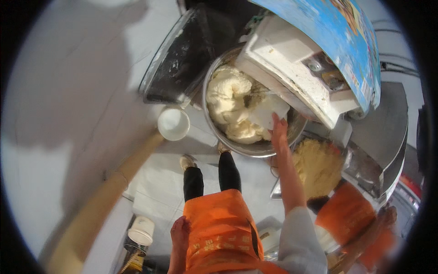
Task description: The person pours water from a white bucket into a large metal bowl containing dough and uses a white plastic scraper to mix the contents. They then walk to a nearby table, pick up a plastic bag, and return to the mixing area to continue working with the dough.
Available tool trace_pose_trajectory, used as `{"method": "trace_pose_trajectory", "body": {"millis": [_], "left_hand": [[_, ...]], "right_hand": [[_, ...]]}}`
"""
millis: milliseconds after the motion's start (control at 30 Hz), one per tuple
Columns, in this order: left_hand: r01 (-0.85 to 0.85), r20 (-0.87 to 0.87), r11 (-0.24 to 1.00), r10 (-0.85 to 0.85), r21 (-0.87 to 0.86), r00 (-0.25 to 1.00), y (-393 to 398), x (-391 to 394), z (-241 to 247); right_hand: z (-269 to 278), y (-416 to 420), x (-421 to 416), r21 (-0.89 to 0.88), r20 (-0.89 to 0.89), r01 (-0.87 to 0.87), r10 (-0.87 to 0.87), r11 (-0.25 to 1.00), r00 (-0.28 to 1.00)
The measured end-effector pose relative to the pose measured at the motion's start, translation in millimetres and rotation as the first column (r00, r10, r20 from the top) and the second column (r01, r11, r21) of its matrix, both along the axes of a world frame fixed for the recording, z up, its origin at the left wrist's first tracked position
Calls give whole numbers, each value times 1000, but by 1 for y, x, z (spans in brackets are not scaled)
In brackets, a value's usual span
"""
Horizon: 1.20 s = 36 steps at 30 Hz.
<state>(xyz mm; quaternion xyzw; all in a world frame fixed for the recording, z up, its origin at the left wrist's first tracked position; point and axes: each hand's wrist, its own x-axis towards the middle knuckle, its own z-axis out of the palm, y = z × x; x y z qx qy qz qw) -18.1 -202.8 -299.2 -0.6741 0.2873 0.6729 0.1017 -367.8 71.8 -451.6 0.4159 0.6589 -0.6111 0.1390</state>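
Note:
My right hand (279, 126) reaches into a large metal mixing bowl (232, 148) and grips the edge of a flat white dough scraper (272, 111). The scraper lies against pale dough (226, 92) heaped in the bowl. Part of the bowl is hidden under the head of a mixer (291, 68). My left hand (180, 227) hangs low beside the orange apron (222, 222); its fingers look curled, and whether anything is in them cannot be made out.
A white tub (174, 123) stands left of the bowl, near a black container (179, 58). A yellowish crumbly mass (318, 166) is at the right. Nearby, a co-worker wears an orange apron (347, 212). A lidded white bucket (141, 230) is lower left.

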Motion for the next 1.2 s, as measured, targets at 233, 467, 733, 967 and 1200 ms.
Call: {"method": "trace_pose_trajectory", "body": {"millis": [233,467,733,967,1200], "left_hand": [[308,11,945,-308,-113,951,2,2,-4],[482,-57,863,-494,-150,868,9,-26,6],[292,39,956,-291,-16,956,8,-42,10],[249,55,968,-250,24,967,3,-23,7],[44,-11,997,-43,66,999,-17,-5,6]], "right_hand": [[-103,31,-26,107,45,-352,349,930,936],[-113,-3,1,164,35,-223,220,961,975],[-93,10,-24,323,-35,-328,357,888,933],[-82,-19,45,716,-168,-390,685,580,709],[13,-51,39,856,-55,-343,728,387,683]]}}
